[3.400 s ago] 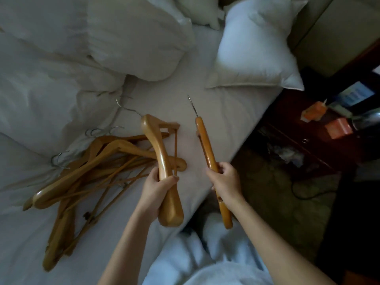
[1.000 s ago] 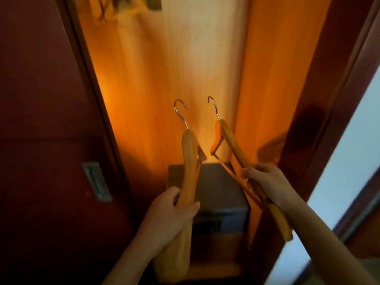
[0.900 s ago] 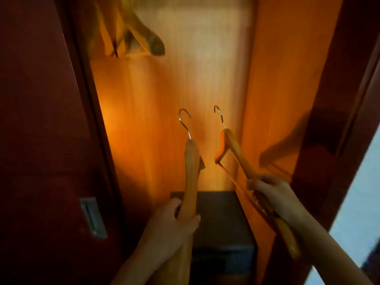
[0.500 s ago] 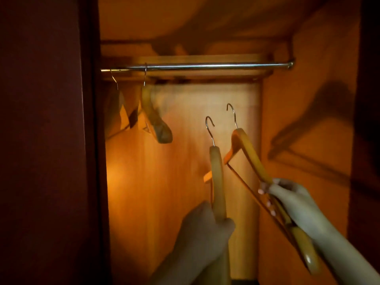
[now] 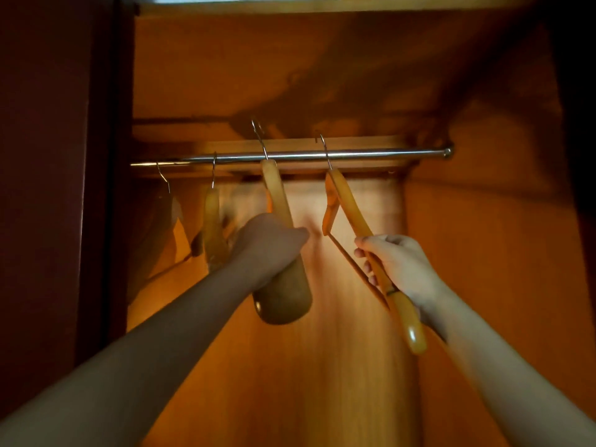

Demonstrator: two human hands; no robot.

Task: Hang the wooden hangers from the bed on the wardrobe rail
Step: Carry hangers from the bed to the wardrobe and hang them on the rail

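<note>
We've got our left hand (image 5: 267,243) gripping one wooden hanger (image 5: 283,285), right hand (image 5: 396,262) clamped on another hanger (image 5: 348,204), both hooks up at the chrome wardrobe rail (image 5: 371,154).

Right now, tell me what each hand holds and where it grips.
The left hand grips a wooden hanger around its shoulder arm. The right hand grips a second hanger along one arm and its crossbar.

Two wooden hangers (image 5: 277,201) (image 5: 350,204) raised, hooks at the steel rail (image 5: 371,153).
</note>
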